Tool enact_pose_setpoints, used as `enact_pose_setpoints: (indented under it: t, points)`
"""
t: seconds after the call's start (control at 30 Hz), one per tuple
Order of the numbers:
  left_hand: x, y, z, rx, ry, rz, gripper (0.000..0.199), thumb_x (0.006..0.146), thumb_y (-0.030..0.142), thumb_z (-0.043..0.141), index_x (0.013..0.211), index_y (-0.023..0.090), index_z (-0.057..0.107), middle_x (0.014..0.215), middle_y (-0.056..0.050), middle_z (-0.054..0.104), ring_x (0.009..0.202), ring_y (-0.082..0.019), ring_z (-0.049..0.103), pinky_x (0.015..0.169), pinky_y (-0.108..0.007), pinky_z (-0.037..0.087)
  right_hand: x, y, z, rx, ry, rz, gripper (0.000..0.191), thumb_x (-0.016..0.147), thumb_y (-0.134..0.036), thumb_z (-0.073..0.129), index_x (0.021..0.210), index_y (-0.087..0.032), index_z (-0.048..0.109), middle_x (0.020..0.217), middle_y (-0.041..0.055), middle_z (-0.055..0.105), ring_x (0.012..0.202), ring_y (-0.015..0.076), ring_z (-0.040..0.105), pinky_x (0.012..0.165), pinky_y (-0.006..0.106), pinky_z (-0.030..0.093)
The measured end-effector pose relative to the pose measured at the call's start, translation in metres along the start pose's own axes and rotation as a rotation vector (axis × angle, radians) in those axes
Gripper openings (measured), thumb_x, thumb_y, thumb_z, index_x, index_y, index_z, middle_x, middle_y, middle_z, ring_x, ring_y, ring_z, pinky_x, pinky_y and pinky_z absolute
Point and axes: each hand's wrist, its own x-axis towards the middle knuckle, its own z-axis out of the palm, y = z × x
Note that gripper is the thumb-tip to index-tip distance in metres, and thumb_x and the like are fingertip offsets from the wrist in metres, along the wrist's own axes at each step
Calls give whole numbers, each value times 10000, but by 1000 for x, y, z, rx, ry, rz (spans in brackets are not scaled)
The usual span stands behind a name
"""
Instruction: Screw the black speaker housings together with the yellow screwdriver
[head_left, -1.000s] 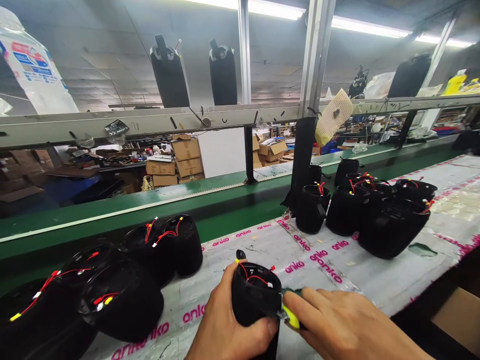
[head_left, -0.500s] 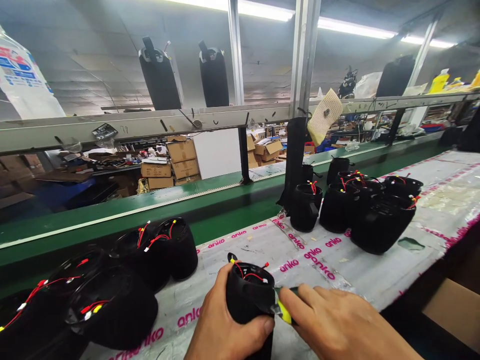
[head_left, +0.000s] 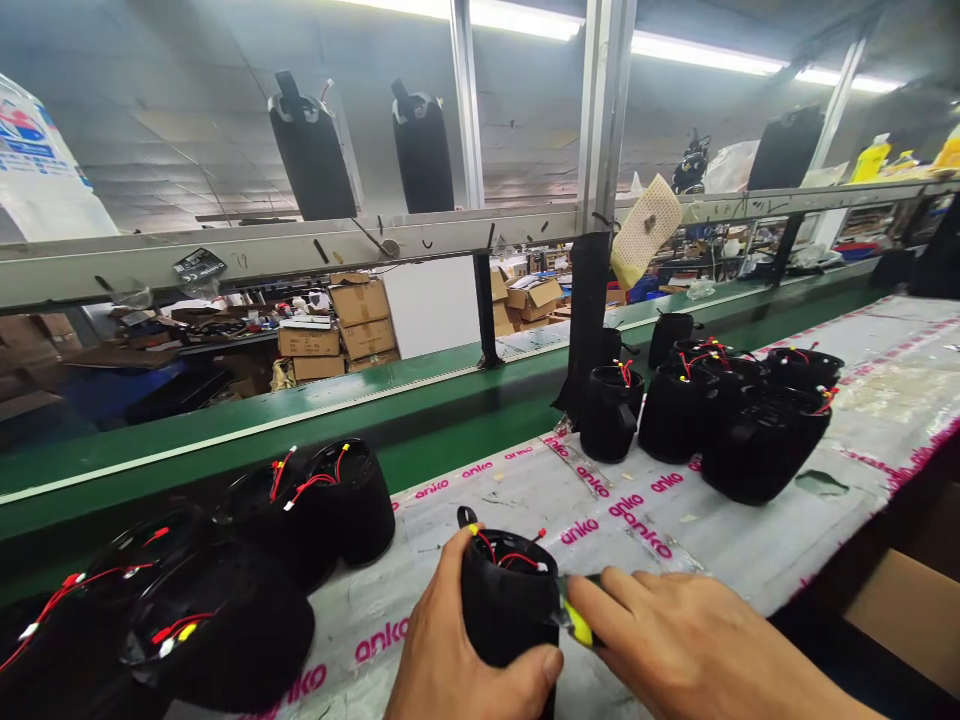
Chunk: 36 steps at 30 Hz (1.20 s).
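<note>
My left hand [head_left: 469,640] is wrapped around a black cloth-covered speaker housing [head_left: 506,605], thumb across its front. The housing stands roughly upright with its open top facing up; red wires with small connectors stick out of it, and a strap loop shows at its far rim. My right hand [head_left: 667,630] is closed on a yellow-and-dark-green-handled tool [head_left: 579,622]. Its metallic end meets the right side of the housing just below the rim. Most of the handle is hidden by my fingers, so its exact kind is unclear.
More speaker housings [head_left: 225,620] with red wires stand at left, and another group [head_left: 765,440] stands at right. The bench has a pink-printed plastic cover [head_left: 465,500]. Behind runs a green conveyor belt [head_left: 442,430], with a post [head_left: 589,330] and a metal shelf rail [head_left: 435,235] above.
Both hands, the housing and the tool sit slightly further right and lower in view. The camera view has shifted a little; the tool still touches the housing's right side.
</note>
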Motion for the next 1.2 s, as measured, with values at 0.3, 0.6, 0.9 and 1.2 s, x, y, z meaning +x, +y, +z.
enact_pose_setpoints:
  t: [0.3,0.6,0.9,1.2]
  points:
    - [9,13,-15,-303,-381,-62,767,685,510,809,1343,225,535,1162,-76,688,1102,-312,617,961,-386,439,5,2,13,276,124,-32,167,1008,-118,356,1033,-234,474,728,-39,588,550,157,581,508,296,377]
    - [10,10,-18,-450,-401,-202,763,699,514,809,1339,218,517,964,-29,643,798,-171,591,708,-262,438,5,10,1,447,207,123,110,1086,-257,383,1082,-247,493,770,-47,638,621,127,638,559,252,426]
    - [10,17,-14,-63,-266,10,602,689,403,738,1240,224,574,1080,-34,710,1016,-280,642,884,-357,476,14,-3,8,210,82,-11,104,1054,-206,376,1046,-242,473,741,-35,595,546,170,596,487,319,348]
    - [5,21,-12,-11,-182,-63,764,640,372,725,1341,178,493,1212,-107,708,1130,-343,636,998,-444,456,9,-2,12,71,45,-46,227,884,-82,487,1051,-234,463,741,-36,565,527,178,576,474,348,274]
